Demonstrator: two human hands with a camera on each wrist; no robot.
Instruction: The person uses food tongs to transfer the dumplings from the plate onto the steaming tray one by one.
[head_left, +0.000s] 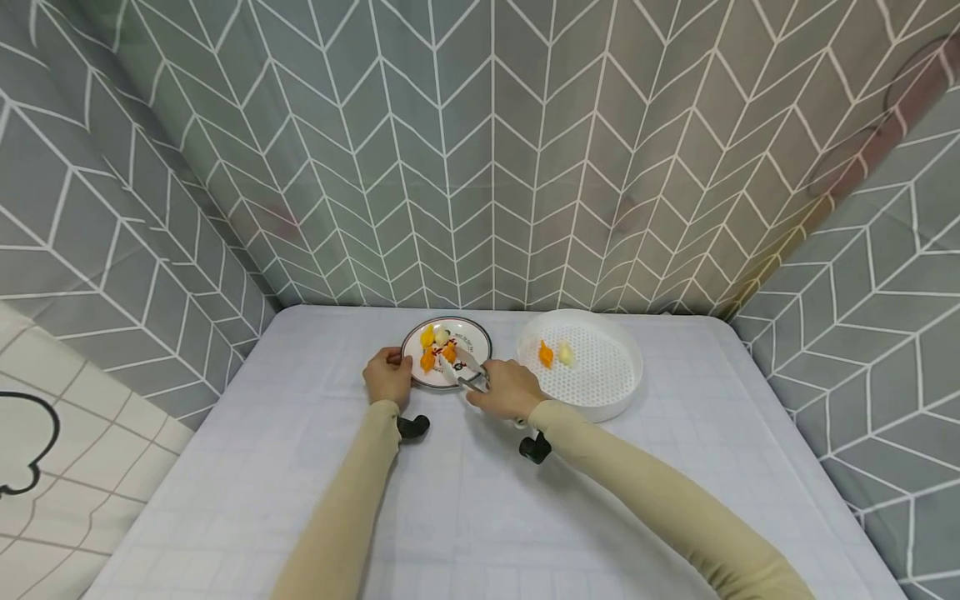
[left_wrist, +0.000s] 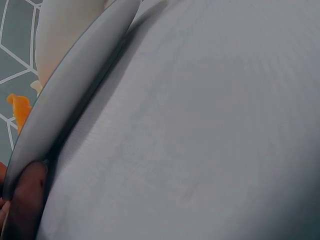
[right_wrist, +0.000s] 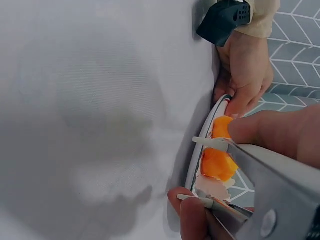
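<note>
My left hand (head_left: 388, 377) grips the left rim of a round white plate (head_left: 474, 333) with a dark-edged rim and printed pattern. On that plate lie a small yellow piece (head_left: 427, 337), a whitish piece (head_left: 441, 336) and two orange pieces (head_left: 427, 360). My right hand (head_left: 510, 390) holds metal tongs (right_wrist: 272, 192) with pale tips, which reach over the plate from the right. In the right wrist view the tips stand apart on either side of an orange piece (right_wrist: 218, 164); whether they touch it, I cannot tell. Thumb and plate edge show in the left wrist view.
Right of the plate stands a round white tray (head_left: 600, 375) with a perforated-looking base and raised wall. An orange piece (head_left: 546, 354) and a cream piece (head_left: 566, 355) lie in it. The table (head_left: 450, 517) has a pale cloth, and patterned curtains (head_left: 480, 167) enclose its back and sides.
</note>
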